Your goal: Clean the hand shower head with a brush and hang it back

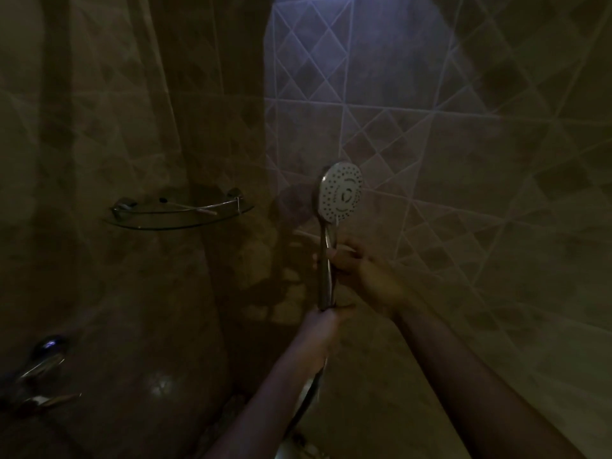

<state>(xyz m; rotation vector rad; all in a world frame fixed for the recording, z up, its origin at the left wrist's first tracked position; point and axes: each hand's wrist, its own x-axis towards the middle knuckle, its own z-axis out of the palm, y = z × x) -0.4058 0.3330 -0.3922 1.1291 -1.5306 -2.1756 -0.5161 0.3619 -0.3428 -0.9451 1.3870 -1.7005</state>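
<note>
The shower head (341,192) stood upright before the tiled wall (447,137), the left hand (323,323) clenched round its handle's foot. The right hand (357,266) sat at mid-handle — its grasp unreadable in the gloom. A loose grip might let it slip — and fall.

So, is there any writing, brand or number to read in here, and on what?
None can be read.
The shower head bears dark curved marks at the middle of its face, too blurred to read.
The shelf and tiles show no writing.
</note>
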